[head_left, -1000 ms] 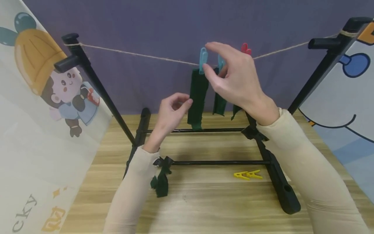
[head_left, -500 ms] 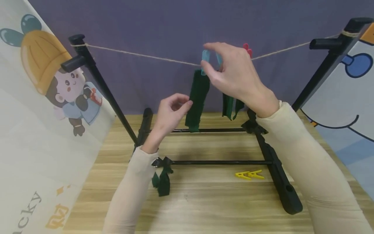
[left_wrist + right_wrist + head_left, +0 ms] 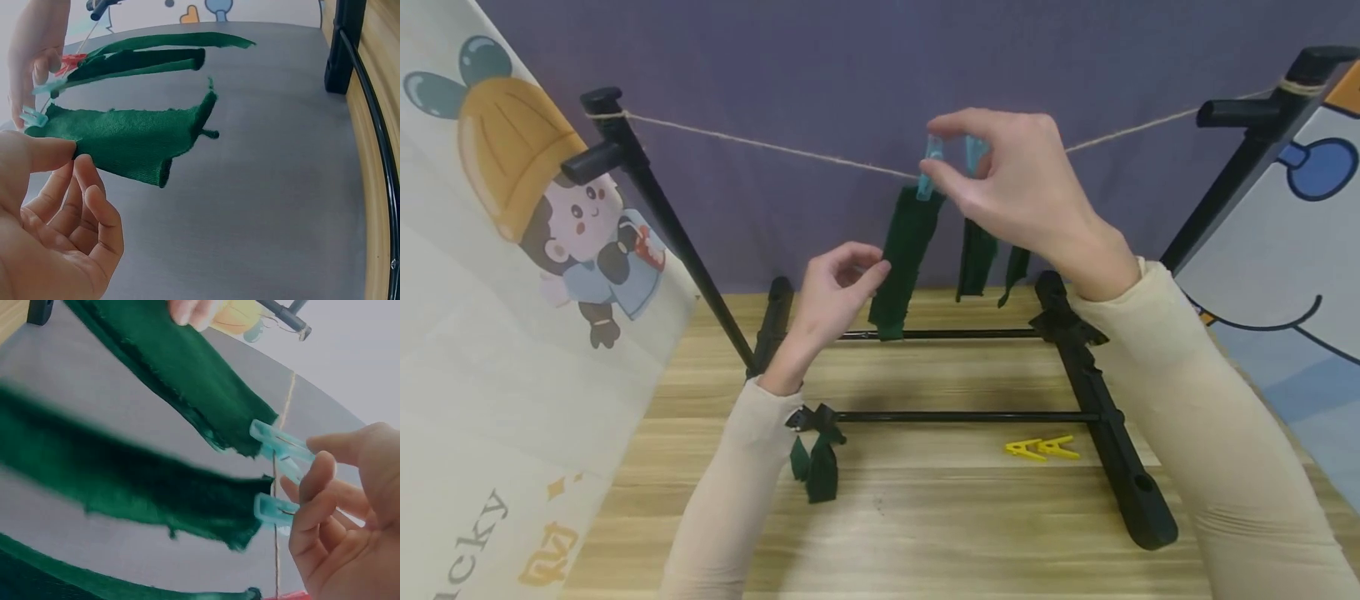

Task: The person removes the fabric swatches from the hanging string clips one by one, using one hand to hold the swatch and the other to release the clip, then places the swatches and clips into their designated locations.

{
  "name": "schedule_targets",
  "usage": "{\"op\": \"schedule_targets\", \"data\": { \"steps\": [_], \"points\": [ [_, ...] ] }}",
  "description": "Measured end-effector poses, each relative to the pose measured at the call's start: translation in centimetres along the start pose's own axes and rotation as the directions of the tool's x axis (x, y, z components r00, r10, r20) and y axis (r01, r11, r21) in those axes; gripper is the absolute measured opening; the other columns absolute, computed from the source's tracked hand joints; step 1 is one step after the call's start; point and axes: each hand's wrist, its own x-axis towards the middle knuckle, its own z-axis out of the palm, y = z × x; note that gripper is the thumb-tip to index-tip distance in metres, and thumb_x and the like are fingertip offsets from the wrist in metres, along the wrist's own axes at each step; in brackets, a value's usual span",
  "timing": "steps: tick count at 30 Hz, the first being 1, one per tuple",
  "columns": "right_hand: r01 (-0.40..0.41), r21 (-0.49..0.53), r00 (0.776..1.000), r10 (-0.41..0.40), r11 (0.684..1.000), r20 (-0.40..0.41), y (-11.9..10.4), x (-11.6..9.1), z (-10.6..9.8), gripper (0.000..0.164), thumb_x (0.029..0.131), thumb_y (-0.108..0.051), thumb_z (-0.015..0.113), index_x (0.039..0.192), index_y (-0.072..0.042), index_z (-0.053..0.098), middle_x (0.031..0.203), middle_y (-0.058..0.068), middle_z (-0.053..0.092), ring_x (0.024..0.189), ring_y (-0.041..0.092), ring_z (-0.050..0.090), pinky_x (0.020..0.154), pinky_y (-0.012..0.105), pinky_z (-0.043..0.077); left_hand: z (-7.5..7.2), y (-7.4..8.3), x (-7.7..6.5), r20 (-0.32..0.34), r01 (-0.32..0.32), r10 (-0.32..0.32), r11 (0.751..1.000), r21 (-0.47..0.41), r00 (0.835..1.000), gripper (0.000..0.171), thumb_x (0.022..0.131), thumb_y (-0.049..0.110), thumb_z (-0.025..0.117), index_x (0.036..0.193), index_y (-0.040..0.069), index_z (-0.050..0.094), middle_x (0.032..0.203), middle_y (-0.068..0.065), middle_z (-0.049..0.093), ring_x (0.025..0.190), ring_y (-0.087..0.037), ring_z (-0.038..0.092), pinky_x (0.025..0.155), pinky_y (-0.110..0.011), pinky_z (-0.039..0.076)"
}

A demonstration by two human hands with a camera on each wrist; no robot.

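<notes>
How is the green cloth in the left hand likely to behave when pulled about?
The green cloth is probably floppy: its free end curls and folds. It looks light, since the left hand just pinches one edge. Its fuzzy surface suggests it wouldn't be very slippery.

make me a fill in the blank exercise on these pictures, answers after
1. The left hand pinches a cloth coloured ____.
2. The right hand pinches a light-blue clothespin at the cloth's ____ end, not its bottom.
3. The yellow clips lying on the wooden tabletop number ____.
4. The string runs between posts coloured ____.
Missing words: green; top; two; black
</notes>
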Motion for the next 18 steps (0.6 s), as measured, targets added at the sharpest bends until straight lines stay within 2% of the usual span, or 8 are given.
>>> {"op": "schedule_targets", "data": {
  "steps": [6, 10, 14, 16, 18],
  "points": [
    [-0.011, -0.006, 0.998, 0.011, 1.0, 0.07, -0.2, -0.2, -0.8, 0.039, 0.104, -0.036, 0.067, 0.138, -0.017, 0.073, 0.048, 0.0, 0.044, 0.037, 0.015, 0.035, 0.042, 0.024, 0.027, 0.2, -0.3, -0.1, -0.003, 0.001, -0.001, 0.999, 0.053, 1.0, 0.024, 0.103, 0.021, 0.071, 0.121, 0.005, 0.076, 0.112, -0.012, 0.076, 0.087, -0.023, 0.07, 0.078, -0.032, 0.056],
    [-0.008, 0.01, 0.995, 0.007, 1.0, 0.097, -0.1, -0.4, -1.3, 0.039, 0.103, -0.035, 0.069, 0.137, -0.016, 0.073, 0.054, 0.002, 0.054, 0.038, 0.013, 0.036, 0.044, 0.023, 0.027, 0.3, -0.4, -0.1, 0.02, -0.003, 0.002, 0.997, 0.078, 1.0, 0.029, 0.103, 0.022, 0.07, 0.125, 0.004, 0.076, 0.115, -0.013, 0.077, 0.091, -0.028, 0.071, 0.078, -0.033, 0.057],
    [-0.013, 0.009, 0.994, 0.012, 1.0, 0.106, 0.0, -0.5, -1.6, 0.039, 0.102, -0.036, 0.071, 0.136, -0.016, 0.074, 0.054, 0.002, 0.056, 0.039, 0.012, 0.036, 0.044, 0.023, 0.027, 0.1, -0.4, -0.1, 0.025, -0.005, 0.002, 0.997, 0.083, 1.0, 0.03, 0.103, 0.022, 0.07, 0.126, 0.003, 0.076, 0.116, -0.014, 0.078, 0.09, -0.03, 0.072, 0.074, -0.033, 0.056],
    [-0.013, 0.0, 0.994, 0.013, 1.0, 0.105, 0.1, -0.6, -1.6, 0.039, 0.102, -0.036, 0.072, 0.135, -0.017, 0.075, 0.05, 0.001, 0.049, 0.039, 0.013, 0.036, 0.043, 0.024, 0.026, 0.0, -0.4, -0.2, 0.022, -0.004, 0.003, 0.997, 0.083, 1.0, 0.03, 0.103, 0.023, 0.07, 0.126, 0.004, 0.077, 0.115, -0.014, 0.078, 0.089, -0.028, 0.072, 0.073, -0.033, 0.055],
    [-0.006, 0.0, 0.996, 0.006, 1.0, 0.093, 0.2, -0.6, -1.6, 0.037, 0.1, -0.035, 0.074, 0.132, -0.017, 0.077, 0.049, 0.001, 0.049, 0.039, 0.013, 0.037, 0.043, 0.024, 0.026, -0.1, -0.3, -0.1, 0.016, -0.007, 0.005, 0.997, 0.078, 1.0, 0.03, 0.103, 0.023, 0.07, 0.125, 0.004, 0.077, 0.114, -0.013, 0.078, 0.088, -0.026, 0.071, 0.072, -0.033, 0.055]
  ]
}}
